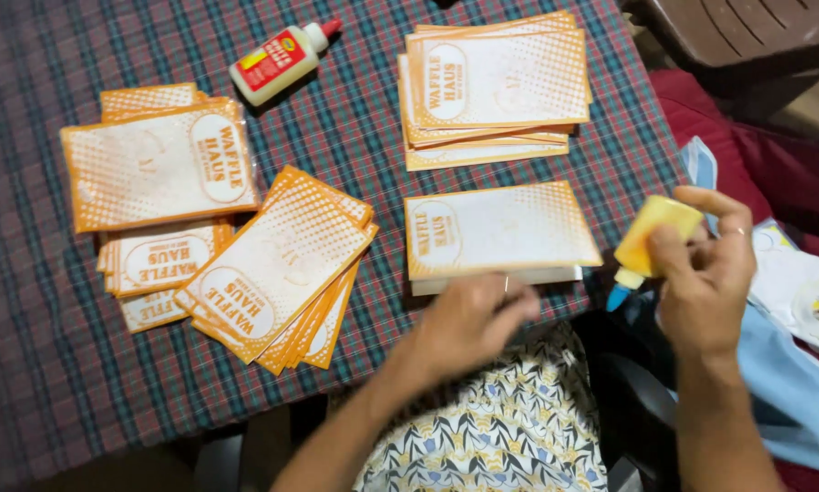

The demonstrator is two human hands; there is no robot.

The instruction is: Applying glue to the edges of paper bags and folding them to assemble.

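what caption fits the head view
Right hand holds a yellow glue bottle; left hand touches an orange-and-white paper bag.

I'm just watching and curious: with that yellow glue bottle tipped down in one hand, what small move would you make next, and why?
Probably bring the yellow glue bottle in the right hand over to the paper bag at the table edge. Its blue nozzle points down but hangs off to the side, past the table edge, while the left hand rests at the bag's near edge.
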